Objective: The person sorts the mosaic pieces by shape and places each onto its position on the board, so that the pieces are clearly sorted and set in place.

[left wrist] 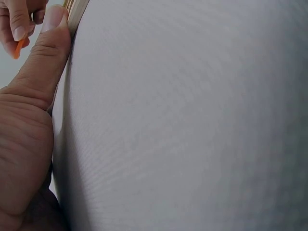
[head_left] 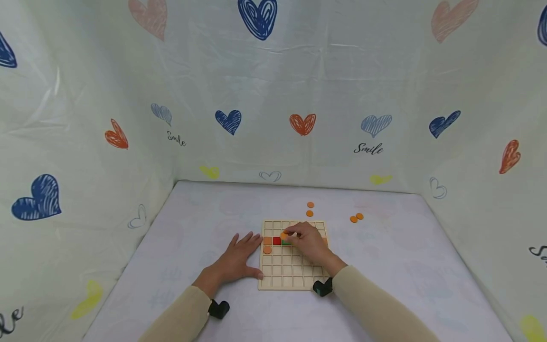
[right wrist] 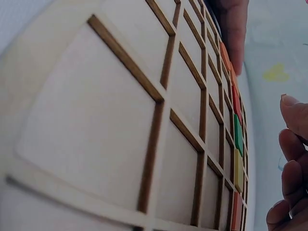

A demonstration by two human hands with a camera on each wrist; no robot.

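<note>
Sitting between the right hand's [head_left: 308, 242] thumb and fingertips, an orange disc [head_left: 284, 235] is pinched over the grid board [head_left: 278, 281], beside the red tile [head_left: 277, 241]; whether it touches the board is hard to tell. The green tile [head_left: 286, 242] is partly covered by the fingers, and the hand hides much of that row's right side. The right wrist view cuts the pinching hand off at its edge. Fingers spread, the left hand [head_left: 236, 260] rests with its thumb against the board's left edge. Beyond the board lie four loose discs [head_left: 309, 213].
</note>
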